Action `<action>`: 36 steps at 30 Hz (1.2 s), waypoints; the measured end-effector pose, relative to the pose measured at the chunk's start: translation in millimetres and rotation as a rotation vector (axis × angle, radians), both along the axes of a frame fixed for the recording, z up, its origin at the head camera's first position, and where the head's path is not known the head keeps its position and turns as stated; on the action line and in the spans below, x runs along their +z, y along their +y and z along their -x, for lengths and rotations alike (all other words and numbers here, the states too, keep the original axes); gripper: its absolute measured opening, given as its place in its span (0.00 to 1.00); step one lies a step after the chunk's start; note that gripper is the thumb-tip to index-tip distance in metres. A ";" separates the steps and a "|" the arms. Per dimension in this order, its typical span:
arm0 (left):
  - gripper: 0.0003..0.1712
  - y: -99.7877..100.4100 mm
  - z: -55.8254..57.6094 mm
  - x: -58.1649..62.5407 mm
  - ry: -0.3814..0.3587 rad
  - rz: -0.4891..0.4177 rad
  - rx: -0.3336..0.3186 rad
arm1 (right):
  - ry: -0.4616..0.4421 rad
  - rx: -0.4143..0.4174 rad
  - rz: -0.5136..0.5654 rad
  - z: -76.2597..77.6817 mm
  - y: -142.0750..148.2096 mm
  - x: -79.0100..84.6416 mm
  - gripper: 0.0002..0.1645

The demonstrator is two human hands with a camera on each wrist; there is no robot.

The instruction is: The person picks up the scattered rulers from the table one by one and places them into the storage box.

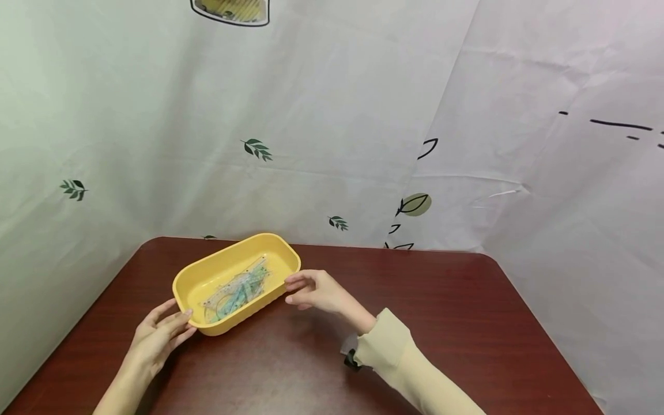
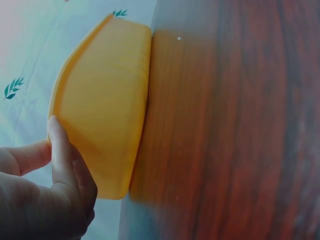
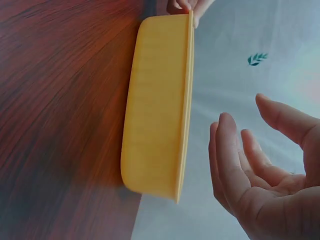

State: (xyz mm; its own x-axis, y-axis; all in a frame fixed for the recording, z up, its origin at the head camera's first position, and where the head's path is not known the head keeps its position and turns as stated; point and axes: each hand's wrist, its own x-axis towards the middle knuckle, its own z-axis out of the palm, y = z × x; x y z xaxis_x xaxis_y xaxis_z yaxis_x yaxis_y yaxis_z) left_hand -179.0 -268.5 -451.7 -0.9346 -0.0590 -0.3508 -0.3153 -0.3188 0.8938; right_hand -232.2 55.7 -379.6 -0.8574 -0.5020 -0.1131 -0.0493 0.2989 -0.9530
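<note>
A yellow plastic basin [image 1: 244, 318] with rounded corners sits on the table, angled toward the back right. Inside it lie clear and blue-green plastic rulers [image 1: 241, 294], among them a curved piece. My left hand [image 1: 158, 337] pinches the near-left corner of the rim. In the left wrist view the fingers [image 2: 61, 150] press the outer wall while the thumb goes over the rim. Beside the right end of the basin is my right hand [image 1: 321, 294], its fingers loosely bent. A gap shows between those fingers [image 3: 227, 145] and the basin in the right wrist view.
The dark red-brown wooden table [image 1: 441, 323] has rounded far corners. A pale cloth [image 1: 332, 115] printed with leaves hangs behind it and along both sides. The right sleeve is cream, with a dark strap piece [image 1: 351, 360] near the wrist.
</note>
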 end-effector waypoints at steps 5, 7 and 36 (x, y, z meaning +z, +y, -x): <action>0.24 0.0 0.4 1.3 -0.012 0.009 -0.002 | 0.002 0.000 -0.019 -5.4 20.2 0.8 0.24; 0.24 0.2 0.5 1.5 -0.014 0.009 -0.004 | 0.023 0.004 -0.028 -7.1 28.2 -0.3 0.24; 0.24 0.9 -2.0 0.4 0.021 0.001 -0.003 | 0.099 -0.039 -0.270 -37.7 127.4 -43.1 0.31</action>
State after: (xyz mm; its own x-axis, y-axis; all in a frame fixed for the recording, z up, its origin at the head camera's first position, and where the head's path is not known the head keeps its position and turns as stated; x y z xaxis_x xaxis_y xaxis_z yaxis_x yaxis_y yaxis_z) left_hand -177.0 -267.6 -451.2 -0.9419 -0.0562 -0.3311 -0.2977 -0.3168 0.9006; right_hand -194.6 183.1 -422.7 -0.8889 -0.4318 -0.1531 -0.1216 0.5446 -0.8298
